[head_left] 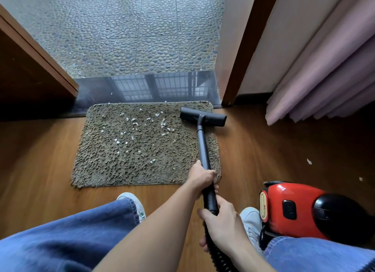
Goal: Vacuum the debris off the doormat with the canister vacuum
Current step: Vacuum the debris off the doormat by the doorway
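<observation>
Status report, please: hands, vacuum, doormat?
Left hand and right hand grip the wand. Nozzle at far right corner of doormat. White scraps lie on it; nothing in the way.

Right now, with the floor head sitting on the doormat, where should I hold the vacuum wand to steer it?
Grip the vacuum wand from above at its near end: the left hand wraps the slim round tube, and the right hand wraps the thicker cuff by the hose. The tube slants up from the floor head towards you, so spaced hands likely steer it best.
</observation>
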A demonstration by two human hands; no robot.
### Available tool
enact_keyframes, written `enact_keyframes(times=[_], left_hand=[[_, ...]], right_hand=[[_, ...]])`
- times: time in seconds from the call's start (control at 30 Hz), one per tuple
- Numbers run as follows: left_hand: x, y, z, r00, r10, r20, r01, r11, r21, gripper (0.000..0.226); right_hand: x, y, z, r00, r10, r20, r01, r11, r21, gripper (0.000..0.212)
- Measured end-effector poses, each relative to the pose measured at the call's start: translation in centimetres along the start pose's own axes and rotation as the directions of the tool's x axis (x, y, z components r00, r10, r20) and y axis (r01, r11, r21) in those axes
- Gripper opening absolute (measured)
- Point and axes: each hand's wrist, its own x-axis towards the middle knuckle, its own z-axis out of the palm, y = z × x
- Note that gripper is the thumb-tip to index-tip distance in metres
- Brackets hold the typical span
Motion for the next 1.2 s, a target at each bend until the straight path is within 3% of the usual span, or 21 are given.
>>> enact_keyframes(times=[0.13,0.27,0.33,0.7,0.97,1.2], left_hand=[[-2.6,-2.7,-0.1,1.000,-0.019,-0.009,0.019,1.000,-0.013,0.022],[-4.6,-5.0,-0.2,1.000,-0.021,-0.019,0.020,0.999,-0.027,0.021],[-5.2,-5.6,-0.3,0.999,-0.029,-0.026,0.028,0.999,-0.037,0.022],[-1.4,-1.3,-0.6,1.000,0.016,-0.005,-0.016,1.000,-0.018,0.023],[3.4,2.7,0.2,0.998,0.053,-0.044,-0.053,0.998,-0.014,0.021],[4.2,3.6,0.6,0.995,0.093,-0.027,-0.096,0.974,-0.205,0.034]], right_hand=[[-2.7,1.7,1.1,0.999,0.040,-0.004,-0.040,0.999,-0.023,0.030],[-4.2,3.9,2.1,0.998,0.040,-0.041,-0.046,0.988,-0.145,0.070],[-4.6,4.5,2.4,0.998,0.037,-0.046,-0.044,0.988,-0.151,0.077],[-1.0,1.3,1.3,0.998,-0.019,-0.052,0.020,1.000,0.008,0.012],[4.4,-1.2,0.1,0.995,-0.038,-0.097,0.043,0.998,0.047,0.007],[6.5,-2.4,-1.7,0.997,-0.027,-0.068,0.031,0.998,0.061,0.013]])
